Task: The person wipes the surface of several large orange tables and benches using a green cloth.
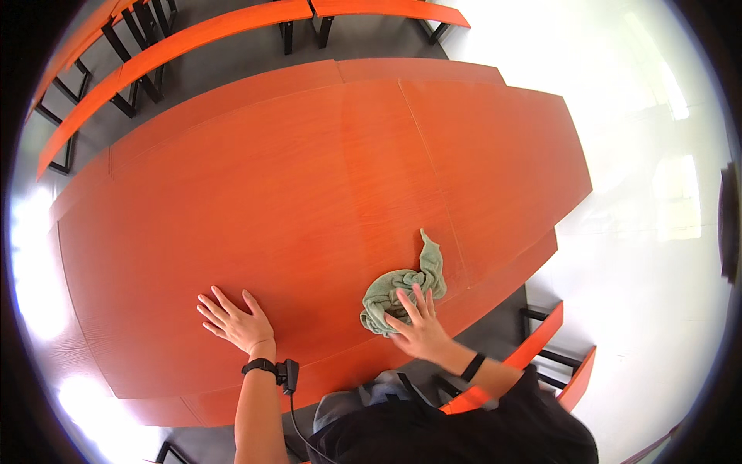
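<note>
A crumpled green cloth (pixel 385 296) lies on the orange wood-look tabletop (pixel 261 191), near its front edge, with one twisted end pointing away from me. My right hand (pixel 420 330) rests on the near side of the cloth, fingers spread and slightly blurred; its palm is hidden from view. Flat on the tabletop to the left, my left hand (pixel 237 325) has its fingers apart and holds nothing. A black strap with a small device (pixel 288 376) and a cable is on my left wrist, and a black band (pixel 473 367) is on my right.
Orange benches (pixel 220 29) with black metal legs stand beyond the far side of the table. More bench seats (pixel 539 339) are at the lower right, close to my right arm. A white wall (pixel 637 232) rises on the right. The cable hangs beside my left forearm.
</note>
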The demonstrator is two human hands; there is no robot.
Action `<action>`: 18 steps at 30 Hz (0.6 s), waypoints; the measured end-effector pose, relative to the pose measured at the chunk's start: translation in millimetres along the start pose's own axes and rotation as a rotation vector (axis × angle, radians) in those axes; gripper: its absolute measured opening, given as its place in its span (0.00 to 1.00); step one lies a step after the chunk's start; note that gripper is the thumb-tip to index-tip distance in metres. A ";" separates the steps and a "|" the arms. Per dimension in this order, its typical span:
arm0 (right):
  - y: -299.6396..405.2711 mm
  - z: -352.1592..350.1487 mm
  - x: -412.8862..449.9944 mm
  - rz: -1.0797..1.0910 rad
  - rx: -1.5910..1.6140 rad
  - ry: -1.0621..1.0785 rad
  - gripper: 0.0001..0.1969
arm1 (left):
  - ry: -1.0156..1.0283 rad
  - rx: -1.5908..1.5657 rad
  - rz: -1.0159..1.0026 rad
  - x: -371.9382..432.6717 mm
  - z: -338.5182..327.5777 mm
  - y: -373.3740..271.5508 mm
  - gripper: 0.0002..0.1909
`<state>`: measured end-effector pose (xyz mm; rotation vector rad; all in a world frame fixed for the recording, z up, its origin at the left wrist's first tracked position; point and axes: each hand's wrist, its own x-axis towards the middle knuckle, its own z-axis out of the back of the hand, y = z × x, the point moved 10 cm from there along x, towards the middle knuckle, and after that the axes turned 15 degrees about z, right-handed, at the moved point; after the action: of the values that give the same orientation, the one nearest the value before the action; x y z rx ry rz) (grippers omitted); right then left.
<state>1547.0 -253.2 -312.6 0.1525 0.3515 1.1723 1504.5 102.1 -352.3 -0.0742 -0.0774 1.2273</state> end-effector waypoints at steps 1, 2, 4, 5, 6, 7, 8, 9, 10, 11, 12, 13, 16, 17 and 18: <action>-1.5 15.6 -2.0 -0.187 0.062 -0.205 0.37 | -0.013 -0.001 0.000 5.0 1.1 3.2 0.34; -9.1 28.3 -6.0 -0.370 0.127 -0.410 0.44 | -0.022 -0.006 -0.004 5.7 -0.7 10.1 0.34; -31.1 13.5 9.7 -0.551 0.099 -0.368 0.49 | -0.004 -0.027 0.002 4.8 -2.8 7.7 0.35; -49.5 4.5 9.7 -0.739 0.079 -0.334 0.54 | 0.006 -0.038 -0.005 3.7 -2.0 4.9 0.35; -54.4 6.8 27.6 -0.715 -0.015 -0.299 0.55 | 0.033 -0.050 0.001 4.1 -3.8 2.9 0.36; -63.3 10.4 47.8 -0.694 -0.024 -0.288 0.55 | 0.037 -0.052 0.025 5.7 -2.4 3.7 0.36; -69.2 17.3 74.2 -0.612 -0.072 -0.282 0.55 | 0.043 -0.056 0.015 6.3 -1.3 2.4 0.36; -75.2 22.9 98.4 -0.536 -0.114 -0.271 0.55 | 0.056 -0.055 -0.002 5.0 -2.2 1.7 0.36; -81.1 35.8 125.3 -0.410 -0.152 -0.349 0.55 | 0.033 -0.068 -0.019 5.2 0.3 -0.7 0.37; -90.9 49.2 154.1 -0.283 -0.184 -0.428 0.54 | 0.048 -0.061 -0.006 4.9 -0.9 -0.2 0.37; -100.2 58.3 183.6 -0.239 -0.182 -0.429 0.53 | 0.036 -0.065 0.000 7.1 -1.0 3.7 0.37; -107.4 65.9 213.2 -0.196 -0.175 -0.428 0.53 | 0.026 -0.064 0.005 8.4 -1.9 8.5 0.37; -160.3 96.9 272.4 -0.115 -0.267 -0.510 0.50 | 0.051 -0.075 0.015 8.5 -3.3 6.2 0.36; -179.0 103.5 290.8 -0.086 -0.320 -0.558 0.49 | 0.039 -0.100 0.014 8.8 -2.1 6.4 0.35; -199.4 107.7 307.8 -0.076 -0.346 -0.576 0.48 | 0.050 -0.091 0.019 8.6 -4.5 6.8 0.35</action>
<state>1863.6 -39.7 -329.8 0.1646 -0.3491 1.0453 1501.5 112.4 -357.2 -0.1854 -0.0889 1.2400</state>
